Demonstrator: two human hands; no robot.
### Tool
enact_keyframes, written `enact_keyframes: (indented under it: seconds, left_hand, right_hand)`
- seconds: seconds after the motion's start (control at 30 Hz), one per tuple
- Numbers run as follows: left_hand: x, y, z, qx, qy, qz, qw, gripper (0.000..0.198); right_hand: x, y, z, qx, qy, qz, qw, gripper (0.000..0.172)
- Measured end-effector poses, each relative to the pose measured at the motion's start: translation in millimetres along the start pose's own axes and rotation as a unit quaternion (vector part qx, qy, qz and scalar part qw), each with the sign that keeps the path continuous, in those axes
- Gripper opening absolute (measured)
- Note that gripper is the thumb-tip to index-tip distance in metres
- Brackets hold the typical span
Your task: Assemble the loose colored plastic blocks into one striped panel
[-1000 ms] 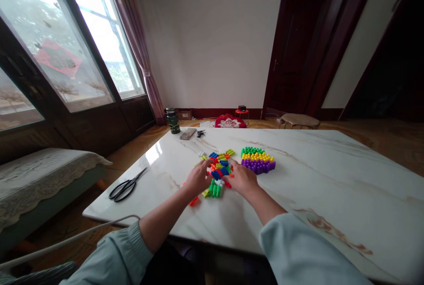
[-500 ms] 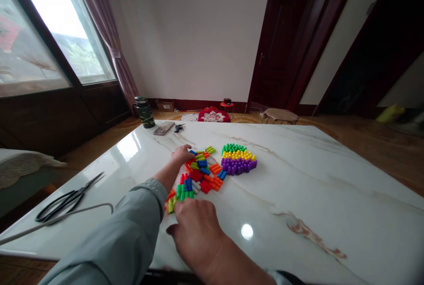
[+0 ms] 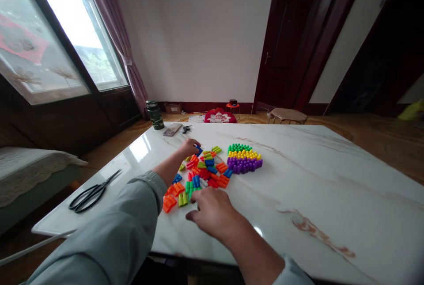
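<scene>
On the white marbled table (image 3: 318,161) lies a loose heap of small plastic tube-like pieces in orange, red, blue, green, lime and white. My left hand (image 3: 189,147) is at the heap's far left side, its fingers closed on a blue plastic piece (image 3: 199,149). At the near edge of the heap is my right hand (image 3: 213,210), thumb and fingers apart, close to some green pieces (image 3: 189,188); nothing shows in it. To the right of the heap, upright knobbed pieces stand in green (image 3: 240,147), yellow (image 3: 245,155) and purple (image 3: 244,165) rows.
Black-handled scissors (image 3: 91,194) lie on the left of the table, with a pale cable (image 3: 39,246) near its edge. At the far left corner are a camouflage flask (image 3: 155,115), a phone (image 3: 172,129) and keys (image 3: 186,129). A round stool (image 3: 287,115) stands beyond the table.
The view has shifted, so the table things appear further right. My right hand has drawn back a little and its thumb and fingers are now parted. A blue piece now shows at my left fingertips.
</scene>
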State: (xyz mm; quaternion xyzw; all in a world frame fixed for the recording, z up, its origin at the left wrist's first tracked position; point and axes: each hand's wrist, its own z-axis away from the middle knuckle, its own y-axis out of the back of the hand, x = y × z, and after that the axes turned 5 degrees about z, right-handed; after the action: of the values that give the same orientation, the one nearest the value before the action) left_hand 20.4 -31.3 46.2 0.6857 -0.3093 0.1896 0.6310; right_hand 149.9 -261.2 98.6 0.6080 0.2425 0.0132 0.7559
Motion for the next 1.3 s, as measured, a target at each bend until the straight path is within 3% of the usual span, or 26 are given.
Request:
enact_keyframes:
  seconds: [0.13, 0.2, 0.3, 0.37, 0.43, 0.53, 0.67, 0.87, 1.03, 1.13, 1.23, 1.3]
  left_hand:
    - [15, 28.6, 25, 0.044, -0.031, 0.028, 0.998, 0.033]
    - [14, 42.9, 47, 0.035, -0.031, 0.027, 0.999, 0.039]
    - [-1, 59.8, 90, -0.040, -0.001, -0.019, 0.999, 0.055]
    - [-16, 64.7, 121, -0.140, 0.018, -0.137, 0.980, 0.083]
    - [-30, 62.0, 148, -0.198, 0.025, -0.209, 0.957, 0.105]
    - [-45, 45.3, 174, -0.214, 0.041, -0.241, 0.946, 0.116]
    - [-49, 18.6, 175, -0.146, 0.041, -0.200, 0.968, 0.111]
    - [-42, -2.8, 156, -0.040, 0.010, -0.134, 0.990, 0.070]
    - [-32, -6.9, 150, -0.010, -0.048, -0.102, 0.994, 0.060]
    - [-22, -2.5, 148, -0.028, -0.089, -0.093, 0.991, 0.054]
    - [-12, 0.8, 147, -0.093, -0.087, -0.117, 0.985, 0.043]
    - [-8, -0.9, 148, -0.122, -0.092, -0.144, 0.978, 0.046]
  right_hand:
    - [22, -1, -12, 0.087, -0.053, 0.001, 0.995, 0.023]
    - [34, -3, -20, 0.103, -0.080, 0.001, 0.991, 0.022]
    - [50, -8, -30, 0.099, -0.115, 0.011, 0.988, 0.023]
    - [59, -12, -34, 0.080, -0.137, 0.021, 0.987, 0.020]
    - [66, -18, -37, 0.053, -0.159, 0.029, 0.985, 0.019]
    - [71, -27, -41, 0.005, -0.195, 0.015, 0.981, 0.026]
    - [71, -36, -49, 0.002, -0.216, -0.049, 0.975, 0.034]
    - [69, -40, -58, -0.002, -0.188, -0.096, 0.977, 0.045]
    - [79, -38, -69, 0.066, -0.133, -0.054, 0.987, 0.024]
    - [88, -33, -72, 0.121, -0.191, -0.028, 0.974, 0.017]
    - [97, -30, -72, 0.154, -0.269, 0.012, 0.951, 0.029]
    - [103, -31, -72, 0.145, -0.284, 0.018, 0.948, 0.037]
